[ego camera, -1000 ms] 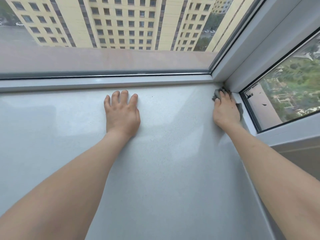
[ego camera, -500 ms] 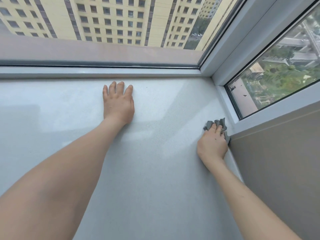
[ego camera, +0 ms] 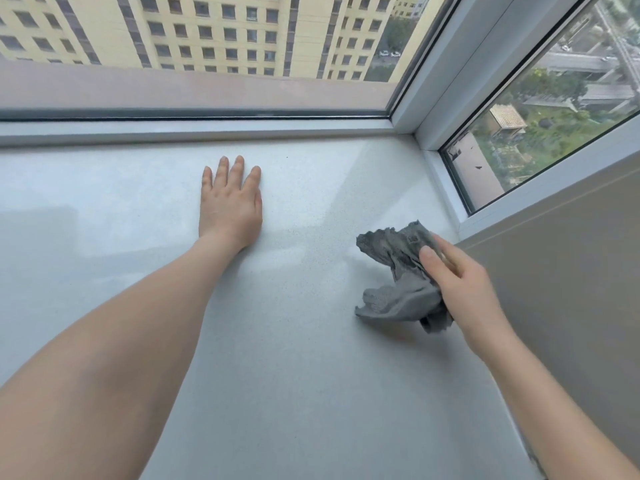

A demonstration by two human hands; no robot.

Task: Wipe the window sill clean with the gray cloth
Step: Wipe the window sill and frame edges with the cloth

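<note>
Cloth, gray and crumpled, gripped in the right hand above the right part of the window sill. Its long axis runs roughly from near to far: one ragged end rises toward the side window, the other folds down and leftward, its lower edge close to the sill surface; whether that edge touches the sill cannot be told. The bulk of the cloth lies to the left of the right hand's palm, with the thumb pressed across its middle and the fingers closed behind it. The left hand lies flat, palm down on the sill, fingers extended and slightly spread toward the front window, holding nothing. It is well apart from the cloth, to the left and farther back. The right hand sits near the gray wall below the side window's white frame.
</note>
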